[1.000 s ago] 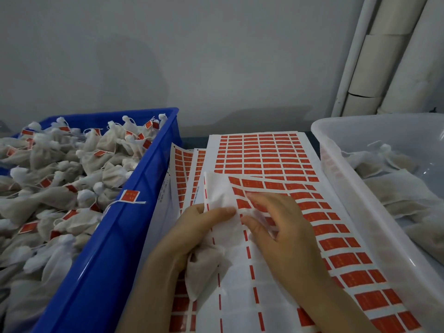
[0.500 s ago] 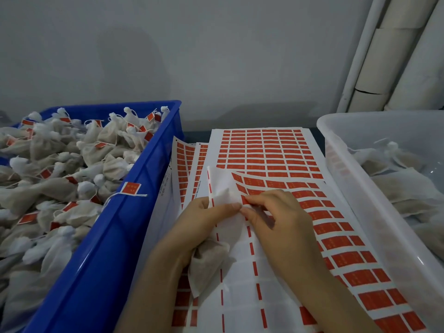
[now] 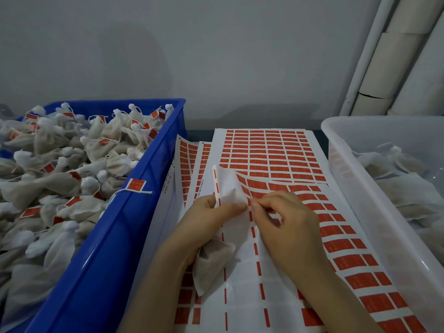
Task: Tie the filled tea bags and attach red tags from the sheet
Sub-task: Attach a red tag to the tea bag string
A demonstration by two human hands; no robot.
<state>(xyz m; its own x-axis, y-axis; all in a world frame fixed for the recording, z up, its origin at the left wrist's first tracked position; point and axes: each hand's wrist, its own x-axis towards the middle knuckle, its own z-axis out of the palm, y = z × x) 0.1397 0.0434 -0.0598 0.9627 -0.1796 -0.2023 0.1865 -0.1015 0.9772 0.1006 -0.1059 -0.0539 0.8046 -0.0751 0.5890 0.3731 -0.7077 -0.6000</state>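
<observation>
Your left hand (image 3: pixel 211 219) grips a filled tea bag (image 3: pixel 211 265), its fingers curled round the gathered neck while the thumb presses the bag's white top (image 3: pixel 229 188), which stands up above the fist. The brown, filled body of the bag hangs below your palm, over the sheet of red tags (image 3: pixel 276 236). Your right hand (image 3: pixel 288 227) meets the left at the bag's neck, thumb and forefinger pinched together on something too small to make out, the other fingers curled. The sheet lies flat between 2 bins, many of its near rows already stripped to white backing. More tag sheets (image 3: pixel 189 164) fan out beneath it at the left. The blue crate (image 3: pixel 125 236) to your left is heaped with tied, tagged bags (image 3: pixel 60 176). The clear bin (image 3: pixel 360 200) to your right holds untied bags (image 3: pixel 408 188).
</observation>
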